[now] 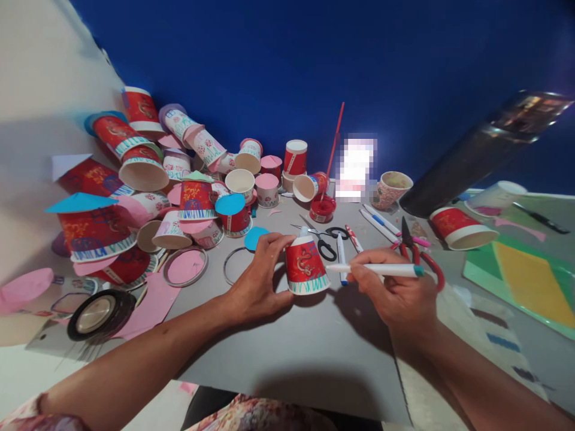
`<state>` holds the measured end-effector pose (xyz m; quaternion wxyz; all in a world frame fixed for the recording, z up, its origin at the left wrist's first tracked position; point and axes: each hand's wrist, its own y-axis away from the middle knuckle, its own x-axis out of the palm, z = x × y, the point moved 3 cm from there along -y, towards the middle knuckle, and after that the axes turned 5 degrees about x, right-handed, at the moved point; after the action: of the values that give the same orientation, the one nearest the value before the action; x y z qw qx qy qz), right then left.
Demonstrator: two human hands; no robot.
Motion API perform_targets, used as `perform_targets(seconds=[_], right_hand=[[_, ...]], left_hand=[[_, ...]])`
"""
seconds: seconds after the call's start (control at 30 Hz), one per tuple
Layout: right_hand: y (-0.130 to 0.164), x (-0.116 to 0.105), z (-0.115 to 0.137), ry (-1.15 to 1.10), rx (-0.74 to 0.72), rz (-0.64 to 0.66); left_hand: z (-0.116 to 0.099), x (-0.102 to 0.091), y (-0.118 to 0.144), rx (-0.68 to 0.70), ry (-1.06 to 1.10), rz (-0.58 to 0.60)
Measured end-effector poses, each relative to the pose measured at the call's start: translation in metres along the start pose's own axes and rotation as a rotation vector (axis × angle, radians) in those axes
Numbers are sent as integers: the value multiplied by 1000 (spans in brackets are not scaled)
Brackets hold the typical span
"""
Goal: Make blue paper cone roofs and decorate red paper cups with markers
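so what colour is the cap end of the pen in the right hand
Teal, on a white pen held in the right hand; the head view shows it.

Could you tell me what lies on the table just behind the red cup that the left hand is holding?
Behind the red cup, held upside down by the left hand, lie black-handled scissors and white markers. Whatever is under the cup is hidden.

- Grey table (287,353): work surface carrying all the items.
- Pile of decorated paper cups (148,191): left and rear, many tipped over.
- Tape roll (99,312): near left edge, lying flat.
- Black-handled scissors (324,239): centre, beside white markers (380,220).
- Red-handled pliers (420,254): right of centre.
- Red paint pot (322,209): behind the scissors.
- Green and yellow sheets (530,281): far right.
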<state>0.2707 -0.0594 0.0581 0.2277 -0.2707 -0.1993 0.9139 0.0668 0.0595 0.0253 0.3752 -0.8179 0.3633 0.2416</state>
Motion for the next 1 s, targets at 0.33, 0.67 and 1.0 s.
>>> perform_targets(seconds=[0.33, 0.67, 1.0], right_hand=[[0, 0, -8, -73, 153, -22], [5, 1, 3, -45, 18, 19], [11, 10, 16, -1, -168, 146]], left_hand=[[-1, -1, -2, 13, 24, -15], [-5, -3, -1, -3, -46, -13], [-9, -1, 1, 30, -126, 34]])
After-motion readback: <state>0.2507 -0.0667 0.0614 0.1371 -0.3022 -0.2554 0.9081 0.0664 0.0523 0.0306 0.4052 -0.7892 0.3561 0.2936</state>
